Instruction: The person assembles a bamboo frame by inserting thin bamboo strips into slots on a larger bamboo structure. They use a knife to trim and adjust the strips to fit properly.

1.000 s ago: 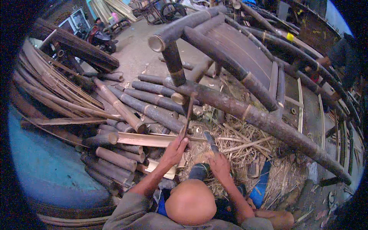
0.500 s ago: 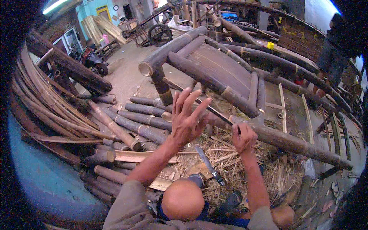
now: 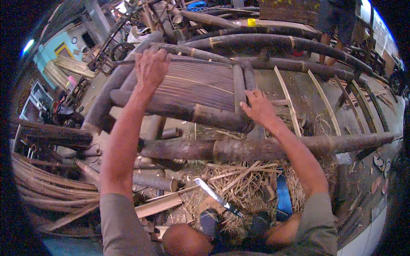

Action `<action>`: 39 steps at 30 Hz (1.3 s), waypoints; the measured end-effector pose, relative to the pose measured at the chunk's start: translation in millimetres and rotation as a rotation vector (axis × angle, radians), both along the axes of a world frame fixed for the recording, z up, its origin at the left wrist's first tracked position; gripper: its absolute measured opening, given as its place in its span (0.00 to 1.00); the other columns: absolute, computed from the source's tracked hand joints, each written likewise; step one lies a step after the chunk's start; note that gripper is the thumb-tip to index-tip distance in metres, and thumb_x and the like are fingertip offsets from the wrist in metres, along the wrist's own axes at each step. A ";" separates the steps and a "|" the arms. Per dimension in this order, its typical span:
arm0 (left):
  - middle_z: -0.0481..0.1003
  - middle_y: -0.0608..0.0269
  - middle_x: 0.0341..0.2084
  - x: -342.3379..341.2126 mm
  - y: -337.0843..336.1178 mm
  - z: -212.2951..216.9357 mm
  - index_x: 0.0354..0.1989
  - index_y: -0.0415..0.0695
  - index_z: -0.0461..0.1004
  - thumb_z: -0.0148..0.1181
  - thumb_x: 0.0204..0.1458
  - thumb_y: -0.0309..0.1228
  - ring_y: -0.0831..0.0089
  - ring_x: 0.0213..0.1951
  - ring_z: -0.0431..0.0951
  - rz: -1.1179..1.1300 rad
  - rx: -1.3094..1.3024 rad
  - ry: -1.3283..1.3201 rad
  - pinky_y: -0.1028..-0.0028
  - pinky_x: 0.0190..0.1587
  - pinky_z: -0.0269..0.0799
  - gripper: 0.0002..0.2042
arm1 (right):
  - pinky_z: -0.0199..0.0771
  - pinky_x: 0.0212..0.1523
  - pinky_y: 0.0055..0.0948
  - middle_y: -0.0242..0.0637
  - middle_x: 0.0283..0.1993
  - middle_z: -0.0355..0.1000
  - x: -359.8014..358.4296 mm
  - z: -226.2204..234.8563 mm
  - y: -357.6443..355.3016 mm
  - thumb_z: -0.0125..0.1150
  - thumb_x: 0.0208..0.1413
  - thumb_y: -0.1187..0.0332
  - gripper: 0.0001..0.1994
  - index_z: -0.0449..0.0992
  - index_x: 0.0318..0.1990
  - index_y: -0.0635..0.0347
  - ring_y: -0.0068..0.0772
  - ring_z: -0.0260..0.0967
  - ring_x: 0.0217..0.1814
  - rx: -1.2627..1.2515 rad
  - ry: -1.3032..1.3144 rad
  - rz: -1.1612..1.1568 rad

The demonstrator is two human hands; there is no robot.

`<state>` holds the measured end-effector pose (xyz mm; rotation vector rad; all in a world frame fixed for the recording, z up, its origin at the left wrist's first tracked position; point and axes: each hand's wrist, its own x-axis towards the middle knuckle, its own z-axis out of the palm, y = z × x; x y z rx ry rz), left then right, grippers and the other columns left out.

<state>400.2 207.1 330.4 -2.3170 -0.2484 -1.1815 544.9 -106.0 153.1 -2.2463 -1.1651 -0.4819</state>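
The bamboo frame (image 3: 200,91), a slatted panel set between dark poles, fills the middle of the picture, running from upper left toward the right edge. A second ago both hands were low in the frame, one working a thin rod against the pole and the other holding the knife; half a second ago the left hand was lifted with fingers spread. Now both have gone up onto the frame itself.

The left hand (image 3: 150,68) lies at the upper left of centre with its fingers curled over the far top pole (image 3: 188,50), a closed grip on that pole. The right hand (image 3: 257,107) sits right of centre on the near cross pole (image 3: 205,115), fingers bent over its upper edge beside the upright post of the panel; it presses or holds there, though how firmly it clasps I cannot tell.

The knife (image 3: 217,197) now lies loose on the straw and shavings (image 3: 243,181) at lower centre, blade pointing up-left, well apart from either hand. So cutting has stopped, and by the look of it the frame is being steadied, tested or shifted.

Cut bamboo lengths (image 3: 156,182) lie at lower left, split strips (image 3: 47,187) fan along the left edge, and a long thick pole (image 3: 265,147) crosses below the frame.
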 end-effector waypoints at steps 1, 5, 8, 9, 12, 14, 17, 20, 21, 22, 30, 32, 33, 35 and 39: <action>0.80 0.58 0.34 18.2 8.5 -0.3 0.33 0.47 0.78 0.60 0.56 0.43 0.58 0.44 0.78 0.028 0.010 0.010 0.55 0.48 0.68 0.12 | 0.71 0.55 0.50 0.52 0.53 0.67 8.2 -6.7 4.5 0.60 0.59 0.57 0.25 0.69 0.59 0.62 0.57 0.68 0.54 -0.072 0.061 0.025; 0.81 0.57 0.35 64.3 54.2 -11.8 0.35 0.47 0.80 0.58 0.58 0.45 0.56 0.45 0.79 0.040 -0.067 0.147 0.54 0.50 0.68 0.14 | 0.72 0.53 0.52 0.52 0.54 0.66 19.4 -9.9 36.2 0.61 0.59 0.56 0.25 0.69 0.60 0.59 0.59 0.68 0.53 -0.166 0.129 0.151; 0.81 0.56 0.35 84.7 61.0 -17.1 0.34 0.47 0.80 0.57 0.58 0.44 0.55 0.44 0.79 0.034 -0.164 0.244 0.52 0.50 0.68 0.14 | 0.73 0.51 0.53 0.51 0.53 0.66 13.9 -2.7 48.1 0.61 0.59 0.56 0.24 0.71 0.58 0.58 0.60 0.68 0.50 -0.201 0.034 0.116; 0.81 0.56 0.35 92.1 63.7 -17.4 0.34 0.47 0.81 0.57 0.58 0.44 0.54 0.44 0.79 0.021 -0.178 0.255 0.52 0.50 0.68 0.14 | 0.73 0.51 0.52 0.51 0.53 0.66 11.7 -4.3 47.2 0.60 0.59 0.56 0.23 0.72 0.58 0.58 0.60 0.68 0.50 -0.193 0.000 0.109; 0.81 0.55 0.35 107.5 68.5 -13.5 0.35 0.47 0.81 0.58 0.58 0.44 0.53 0.44 0.79 0.025 -0.215 0.313 0.52 0.50 0.69 0.14 | 0.74 0.49 0.50 0.50 0.56 0.65 4.2 -5.2 42.1 0.61 0.59 0.58 0.20 0.76 0.53 0.60 0.57 0.67 0.48 -0.148 -0.030 0.100; 0.81 0.55 0.35 117.2 69.6 -16.2 0.36 0.47 0.82 0.58 0.57 0.44 0.53 0.44 0.79 0.066 -0.253 0.382 0.52 0.50 0.69 0.14 | 0.74 0.48 0.49 0.51 0.57 0.65 6.4 -8.2 36.3 0.61 0.59 0.58 0.19 0.76 0.53 0.61 0.56 0.67 0.49 -0.110 -0.032 0.122; 0.81 0.53 0.35 130.4 79.2 -11.4 0.37 0.48 0.83 0.58 0.57 0.45 0.52 0.43 0.80 0.095 -0.280 0.417 0.52 0.50 0.70 0.14 | 0.70 0.55 0.49 0.49 0.58 0.66 5.2 -12.0 34.7 0.62 0.58 0.60 0.18 0.77 0.51 0.62 0.57 0.65 0.55 -0.077 -0.042 0.154; 0.82 0.53 0.34 148.2 94.9 -19.5 0.37 0.48 0.83 0.59 0.57 0.45 0.52 0.43 0.81 0.054 -0.389 0.480 0.51 0.50 0.70 0.15 | 0.68 0.58 0.48 0.48 0.58 0.67 6.2 2.3 37.7 0.61 0.58 0.61 0.18 0.77 0.52 0.63 0.56 0.65 0.58 -0.094 0.017 0.161; 0.82 0.52 0.34 147.3 102.2 -20.6 0.37 0.48 0.83 0.59 0.56 0.45 0.52 0.43 0.81 0.063 -0.430 0.506 0.50 0.50 0.70 0.15 | 0.68 0.58 0.48 0.49 0.58 0.67 7.6 12.4 43.8 0.61 0.58 0.62 0.19 0.76 0.53 0.64 0.55 0.65 0.58 -0.072 0.036 0.174; 0.82 0.53 0.33 146.6 106.2 -26.5 0.36 0.48 0.84 0.59 0.56 0.46 0.53 0.42 0.81 0.020 -0.387 0.479 0.51 0.50 0.70 0.15 | 0.69 0.57 0.48 0.49 0.58 0.67 8.9 22.1 51.5 0.61 0.59 0.62 0.19 0.76 0.53 0.64 0.55 0.65 0.57 -0.049 0.056 0.192; 0.81 0.57 0.35 167.6 110.2 -60.1 0.33 0.47 0.83 0.56 0.56 0.47 0.60 0.44 0.78 -0.231 -0.230 0.265 0.58 0.53 0.66 0.16 | 0.70 0.56 0.45 0.52 0.51 0.72 110.6 41.1 186.4 0.59 0.61 0.63 0.17 0.76 0.52 0.65 0.58 0.69 0.53 0.265 -0.018 0.138; 0.81 0.57 0.36 172.8 104.6 -58.3 0.33 0.47 0.83 0.57 0.55 0.49 0.61 0.45 0.78 -0.237 -0.225 0.270 0.59 0.54 0.65 0.18 | 0.70 0.56 0.46 0.51 0.51 0.73 130.9 31.5 206.3 0.58 0.62 0.60 0.17 0.77 0.50 0.64 0.57 0.70 0.53 0.257 0.020 0.105; 0.81 0.57 0.36 167.0 104.9 -53.7 0.33 0.47 0.83 0.57 0.54 0.50 0.61 0.46 0.78 -0.207 -0.215 0.286 0.59 0.55 0.64 0.19 | 0.70 0.56 0.48 0.51 0.50 0.74 133.9 28.5 219.1 0.57 0.62 0.58 0.17 0.78 0.48 0.63 0.56 0.71 0.53 0.240 0.060 0.111; 0.81 0.56 0.41 159.9 110.8 -44.9 0.43 0.53 0.83 0.62 0.50 0.54 0.58 0.50 0.77 -0.074 -0.326 0.404 0.55 0.58 0.60 0.21 | 0.70 0.56 0.47 0.51 0.46 0.76 132.5 27.2 236.9 0.56 0.63 0.55 0.19 0.79 0.46 0.63 0.56 0.71 0.52 0.187 0.176 0.098; 0.81 0.56 0.39 154.4 118.1 -43.3 0.43 0.53 0.83 0.61 0.50 0.55 0.58 0.49 0.78 0.022 -0.416 0.323 0.55 0.56 0.61 0.22 | 0.71 0.55 0.47 0.51 0.46 0.77 135.5 11.8 248.1 0.59 0.62 0.52 0.20 0.80 0.44 0.64 0.54 0.73 0.51 0.320 0.193 0.122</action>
